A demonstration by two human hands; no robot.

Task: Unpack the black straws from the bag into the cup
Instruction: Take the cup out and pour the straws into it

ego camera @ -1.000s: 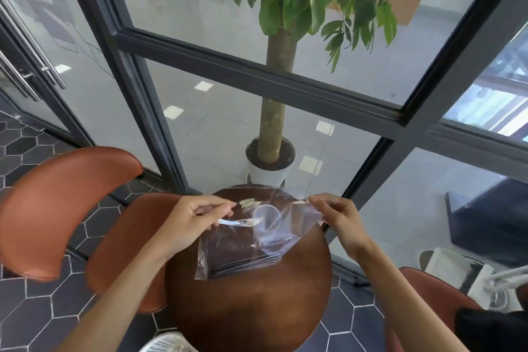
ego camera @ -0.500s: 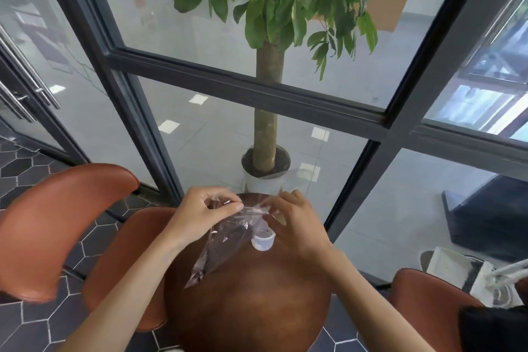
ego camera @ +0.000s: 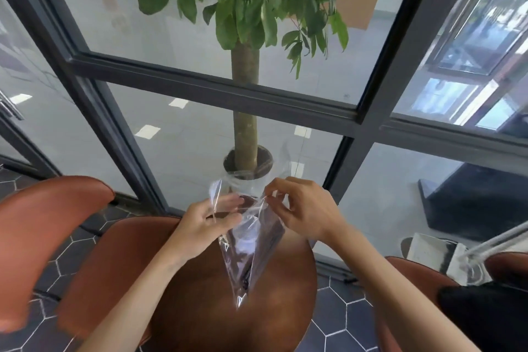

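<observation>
A clear plastic bag [ego camera: 251, 248] hangs upright over the round brown table [ego camera: 228, 323], its corner pointing down. Dark straws [ego camera: 271, 240] show through its right side. My left hand [ego camera: 205, 223] pinches the bag's top edge on the left. My right hand [ego camera: 303, 208] pinches the top edge on the right, and the mouth stands a little apart between them. A small white cup [ego camera: 246, 243] shows faintly through the plastic behind the bag.
Brown chairs stand at the left [ego camera: 43, 237] and right [ego camera: 414, 294] of the table. A glass wall with dark frames [ego camera: 217, 88] lies just beyond, with a potted tree [ego camera: 245, 123] behind it. A white bag [ego camera: 437, 254] sits on the floor at the right.
The bag went from lying spread flat on the table to hanging upright between both hands. My hands came together at its top edge and rose above the table.
</observation>
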